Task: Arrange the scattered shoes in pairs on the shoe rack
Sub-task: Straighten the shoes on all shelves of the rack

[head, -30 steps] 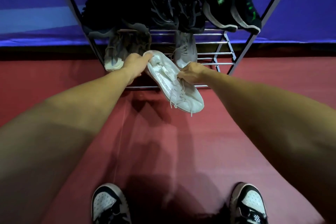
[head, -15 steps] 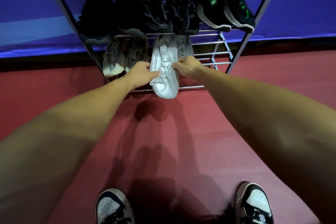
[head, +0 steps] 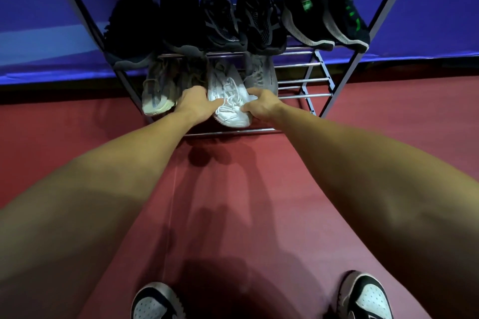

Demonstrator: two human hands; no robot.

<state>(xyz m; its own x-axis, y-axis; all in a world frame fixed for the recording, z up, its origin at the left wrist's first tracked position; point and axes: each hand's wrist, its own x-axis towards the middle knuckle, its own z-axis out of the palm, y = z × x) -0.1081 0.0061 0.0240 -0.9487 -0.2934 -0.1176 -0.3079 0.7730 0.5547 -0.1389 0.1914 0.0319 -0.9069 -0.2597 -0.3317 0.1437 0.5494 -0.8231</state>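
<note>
- We are pinching the white shoe at its sides, left hand and right hand, on the rack's lower shelf, near edge.
- It is looking light and soft; we are judging the sides the safest hold.

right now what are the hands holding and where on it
Both hands grip the white sneaker on the lower shelf: left hand on its left side, right hand on its right side, near the laces.
</note>
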